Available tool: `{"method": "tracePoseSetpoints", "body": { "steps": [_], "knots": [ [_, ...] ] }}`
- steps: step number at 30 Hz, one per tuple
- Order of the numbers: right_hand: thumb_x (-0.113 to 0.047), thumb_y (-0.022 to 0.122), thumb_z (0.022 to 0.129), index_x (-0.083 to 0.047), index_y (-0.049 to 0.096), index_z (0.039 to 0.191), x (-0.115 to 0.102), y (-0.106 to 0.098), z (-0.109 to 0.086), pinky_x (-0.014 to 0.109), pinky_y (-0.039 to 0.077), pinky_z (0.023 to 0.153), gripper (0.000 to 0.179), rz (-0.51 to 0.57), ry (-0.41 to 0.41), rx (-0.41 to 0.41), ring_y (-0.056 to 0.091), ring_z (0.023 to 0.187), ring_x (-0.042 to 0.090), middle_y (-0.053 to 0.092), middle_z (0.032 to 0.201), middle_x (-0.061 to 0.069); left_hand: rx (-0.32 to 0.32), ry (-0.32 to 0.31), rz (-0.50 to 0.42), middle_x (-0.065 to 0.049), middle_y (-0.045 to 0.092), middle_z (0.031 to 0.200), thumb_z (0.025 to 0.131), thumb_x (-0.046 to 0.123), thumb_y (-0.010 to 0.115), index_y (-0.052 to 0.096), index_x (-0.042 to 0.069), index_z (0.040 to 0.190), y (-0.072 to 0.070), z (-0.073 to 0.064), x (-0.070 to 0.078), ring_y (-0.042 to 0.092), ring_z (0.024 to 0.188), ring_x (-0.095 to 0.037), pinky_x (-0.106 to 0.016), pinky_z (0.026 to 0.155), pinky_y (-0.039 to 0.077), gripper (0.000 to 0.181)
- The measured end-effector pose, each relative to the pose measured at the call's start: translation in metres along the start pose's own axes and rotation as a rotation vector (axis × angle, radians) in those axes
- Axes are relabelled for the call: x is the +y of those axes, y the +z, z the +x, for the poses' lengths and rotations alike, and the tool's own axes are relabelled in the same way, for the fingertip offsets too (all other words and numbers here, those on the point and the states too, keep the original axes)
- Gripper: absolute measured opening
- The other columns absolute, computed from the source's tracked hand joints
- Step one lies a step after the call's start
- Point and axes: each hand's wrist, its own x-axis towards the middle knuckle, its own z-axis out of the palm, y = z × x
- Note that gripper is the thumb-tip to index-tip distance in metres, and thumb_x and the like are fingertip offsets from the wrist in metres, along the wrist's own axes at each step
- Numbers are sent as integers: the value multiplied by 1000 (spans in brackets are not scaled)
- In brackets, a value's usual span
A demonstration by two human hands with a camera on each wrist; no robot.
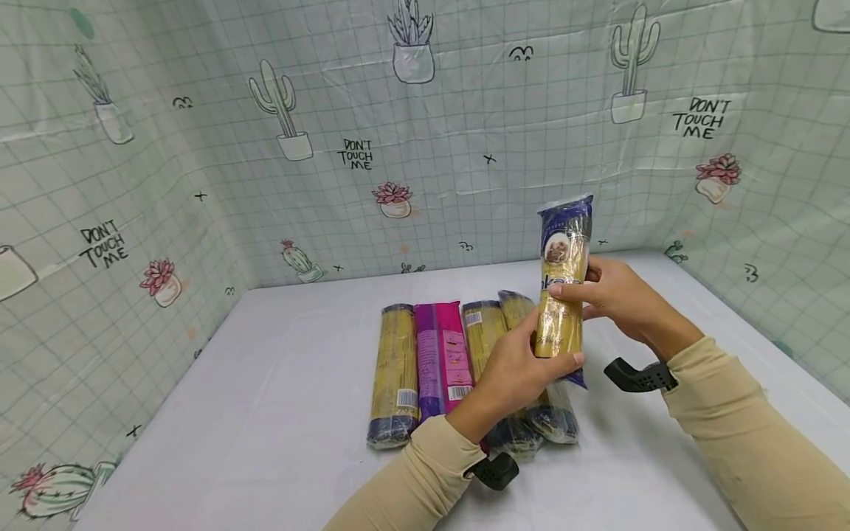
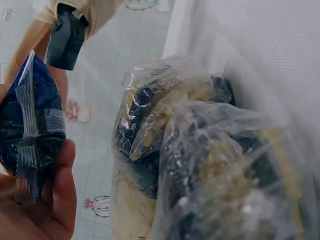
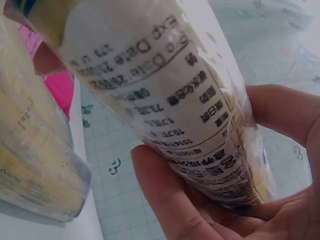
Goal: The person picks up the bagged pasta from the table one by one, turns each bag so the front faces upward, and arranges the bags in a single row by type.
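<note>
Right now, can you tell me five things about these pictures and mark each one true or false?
1. The left hand and right hand both hold the blue-and-yellow pasta packet. True.
2. The pink-and-purple packet lies on the white table. True.
3. The pink-and-purple packet is farthest left in the row. False: a clear-wrapped pasta packet is.
4. The blue-and-yellow pasta packet lies flat. False: it is raised, nearly upright.
5. Both sleeves are beige. True.
</note>
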Motion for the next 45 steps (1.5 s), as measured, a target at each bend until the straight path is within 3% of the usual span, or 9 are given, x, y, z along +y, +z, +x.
{"method": "tracePoseSetpoints", "body": {
  "steps": [5, 13, 19, 24, 31, 37, 45],
  "knots": [
    [-27, 68, 97, 8, 38, 146, -2, 2, -1, 37, 56, 85, 66, 20, -16, 26, 61, 102, 9, 50, 135, 24, 5, -6, -31, 8, 64, 107, 89, 38, 77, 39, 35, 153, -2, -1, -1, 65, 86, -4, -24, 69, 55, 74],
    [-24, 66, 99, 10, 37, 145, 5, -3, 2, 34, 55, 86, 64, 70, -19, 1, 61, 103, 9, 53, 130, 19, 16, -78, -57, 9, 63, 104, 92, 46, 71, 39, 39, 152, -2, -1, 1, 63, 87, -5, -26, 68, 55, 69],
    [-24, 65, 100, 8, 33, 148, 10, -13, 1, 31, 54, 86, 66, 100, -32, 17, 60, 106, 8, 55, 126, 9, 42, -217, -211, 2, 63, 93, 100, 42, 62, 43, 41, 150, 5, 5, 6, 65, 76, -13, -31, 66, 57, 53],
    [-22, 64, 100, 8, 34, 148, 13, -21, 1, 28, 54, 84, 64, 89, -44, 35, 60, 106, 7, 60, 117, -2, 41, -263, -321, 2, 69, 91, 99, 34, 65, 46, 32, 150, 9, 13, 9, 67, 75, -16, -34, 67, 58, 55],
    [-19, 62, 101, 10, 30, 150, 16, -25, 5, 30, 55, 83, 65, 118, -56, 25, 61, 102, 7, 61, 114, -3, 37, -281, -357, -1, 71, 91, 98, 27, 68, 46, 24, 151, 11, 22, 9, 68, 75, -18, -35, 67, 58, 57],
    [-18, 61, 102, 11, 29, 150, 22, -27, 6, 32, 56, 81, 65, 129, -47, 17, 63, 99, 8, 62, 112, -3, 12, -275, -333, -1, 70, 92, 98, 26, 68, 43, 18, 153, 14, 25, 7, 69, 76, -16, -31, 69, 57, 61],
    [-14, 59, 102, 11, 28, 150, 26, -30, 8, 35, 57, 80, 62, 145, -67, -17, 64, 99, 11, 60, 113, 2, 31, -245, -275, -1, 71, 81, 95, 24, 71, 68, 6, 127, 22, 31, 5, 65, 69, -9, -27, 61, 52, 37]
  ]
}}
